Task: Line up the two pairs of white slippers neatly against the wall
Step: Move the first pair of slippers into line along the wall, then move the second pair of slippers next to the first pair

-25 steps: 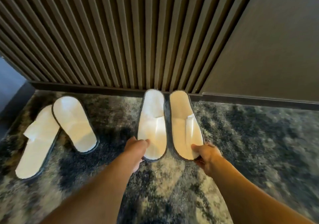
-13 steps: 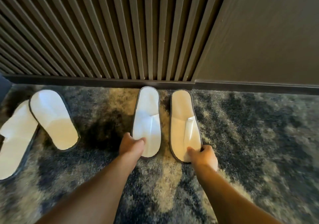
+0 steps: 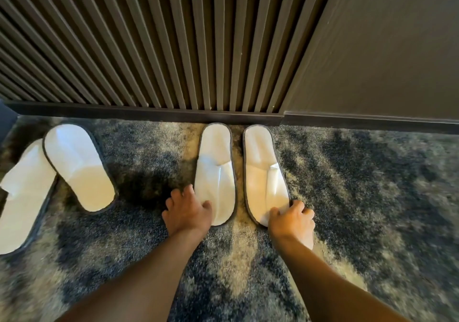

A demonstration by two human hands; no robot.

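Two white slippers with dark trim lie side by side in the middle, their far ends almost at the skirting board. My left hand [image 3: 186, 211] grips the near left edge of the left slipper [image 3: 215, 172]. My right hand [image 3: 291, 218] grips the near end of the right slipper [image 3: 264, 172]. A narrow strip of carpet separates the two. The second pair lies at the left, askew: one slipper [image 3: 78, 166] angled with its near end to the right, overlapping the other slipper [image 3: 23, 192], which slants toward the left frame edge.
The slatted dark wall [image 3: 173, 48] with a dark skirting board [image 3: 149, 113] runs across the back; a smooth dark panel [image 3: 385, 48] continues to the right. A mottled blue-grey carpet [image 3: 360, 197] covers the floor.
The middle pair has been pushed toward the wall and spread slightly apart, now lying parallel. My hands stayed at their near ends. The view shifted right.
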